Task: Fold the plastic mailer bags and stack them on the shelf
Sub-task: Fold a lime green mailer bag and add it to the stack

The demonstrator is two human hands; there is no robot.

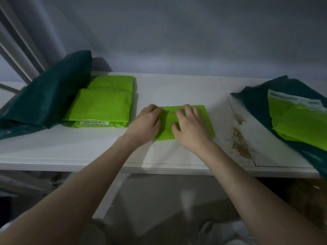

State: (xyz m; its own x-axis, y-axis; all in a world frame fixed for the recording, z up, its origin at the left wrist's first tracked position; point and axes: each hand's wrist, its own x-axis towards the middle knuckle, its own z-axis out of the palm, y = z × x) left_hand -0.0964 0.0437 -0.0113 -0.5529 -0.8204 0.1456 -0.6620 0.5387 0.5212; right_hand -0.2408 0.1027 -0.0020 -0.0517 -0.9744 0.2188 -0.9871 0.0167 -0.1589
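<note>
A folded bright green mailer is laid flat on the white shelf, near its front edge and about midway along it. The mailer is pressed down by both hands. The left hand is set on the mailer's left end, with fingers bent so that the tips bear on the upper left corner; nothing is gripped by it. The right hand is spread over the middle of the mailer, fingers slightly arched and apart, palm low over the plastic, and nothing is clasped by it either. Both forearms are seen reaching in from the bottom of the view. To the left, well apart from the pressed mailer, a stack of folded green mailers is placed on the shelf, with a smaller folded piece lying on top of a larger one and a white label strip with print visible on the front edge. Just beside that stack, on its left and touching it, a dark green bag is propped at a tilt toward the wall. At the right end of the shelf, another dark green bag is lying open, and unfolded green mailers with a white strip at the top are seen spilling from it. Brown patches of worn surface are seen on the shelf between the right hand and the right bag.
</note>
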